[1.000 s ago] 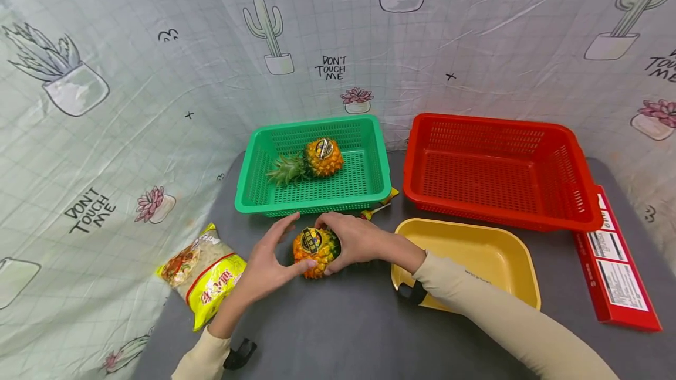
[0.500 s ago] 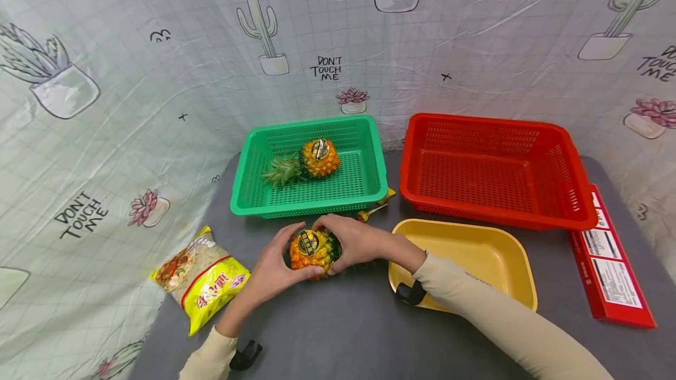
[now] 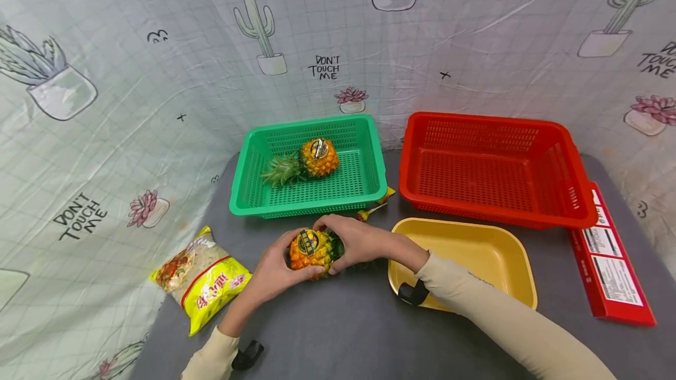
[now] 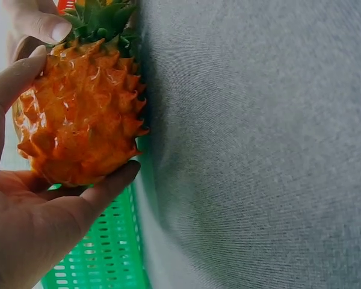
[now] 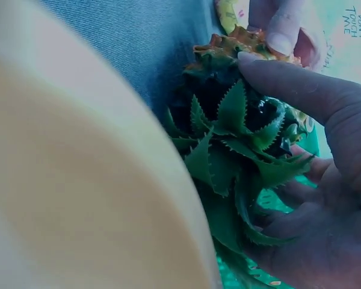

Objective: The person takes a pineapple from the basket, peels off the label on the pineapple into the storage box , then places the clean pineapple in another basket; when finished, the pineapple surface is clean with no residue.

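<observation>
Both hands hold an orange pineapple with a black-and-gold round label, low over the grey table. My left hand grips its base end, thumb on the near side; in the left wrist view the fingers curl round the bottom. At the crown end my right hand holds it, and the right wrist view shows the thumb beside the spiky green leaves. Whether the fruit touches the table is hard to tell. A second pineapple lies in the green basket behind.
A red basket stands at the back right, above a yellow tray under the right forearm. A red box lies far right. On the left is a yellow food bag. A lollipop lies before the green basket.
My left hand has closed in on the pineapple's base end, leaving less gap than a second ago. The right hand keeps its hold near the crown. The head view has shifted slightly.
</observation>
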A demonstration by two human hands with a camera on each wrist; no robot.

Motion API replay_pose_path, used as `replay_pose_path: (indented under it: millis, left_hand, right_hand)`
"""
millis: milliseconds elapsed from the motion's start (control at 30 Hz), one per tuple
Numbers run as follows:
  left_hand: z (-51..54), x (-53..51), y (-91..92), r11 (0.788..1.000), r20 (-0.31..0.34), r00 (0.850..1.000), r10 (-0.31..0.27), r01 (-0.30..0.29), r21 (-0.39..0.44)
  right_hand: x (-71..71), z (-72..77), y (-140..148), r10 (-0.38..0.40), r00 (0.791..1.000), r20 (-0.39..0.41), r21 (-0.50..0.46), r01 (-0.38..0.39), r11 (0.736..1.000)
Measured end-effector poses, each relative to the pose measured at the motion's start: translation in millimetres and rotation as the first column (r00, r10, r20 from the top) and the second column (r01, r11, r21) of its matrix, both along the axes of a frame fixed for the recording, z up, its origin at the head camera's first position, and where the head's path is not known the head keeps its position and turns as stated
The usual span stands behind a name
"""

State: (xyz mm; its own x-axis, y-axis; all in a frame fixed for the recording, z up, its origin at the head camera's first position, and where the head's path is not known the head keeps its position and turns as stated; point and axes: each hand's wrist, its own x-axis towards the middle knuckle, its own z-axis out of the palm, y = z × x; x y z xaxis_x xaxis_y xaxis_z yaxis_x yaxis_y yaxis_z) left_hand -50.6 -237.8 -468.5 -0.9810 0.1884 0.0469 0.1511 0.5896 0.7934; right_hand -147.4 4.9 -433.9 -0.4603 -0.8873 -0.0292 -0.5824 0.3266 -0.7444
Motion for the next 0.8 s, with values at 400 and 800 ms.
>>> replay_pose_path:
  millis: [400,800]
  left_hand:
    - [4.5,-2.6,-1.2,1.000,0.036,0.999,-0.008,0.007,0.024]
    - [-0.8,1.9,-1.7,0.999,0.004,1.000,-0.013,0.013,0.032]
  right_hand:
    - [-9.7,17.4,10,-0.087,0.995,0.047,-0.139,0.092,0.986]
    - [0.1,30.1,-17,-0.165,0.984,-0.073,-0.199,0.148,0.969]
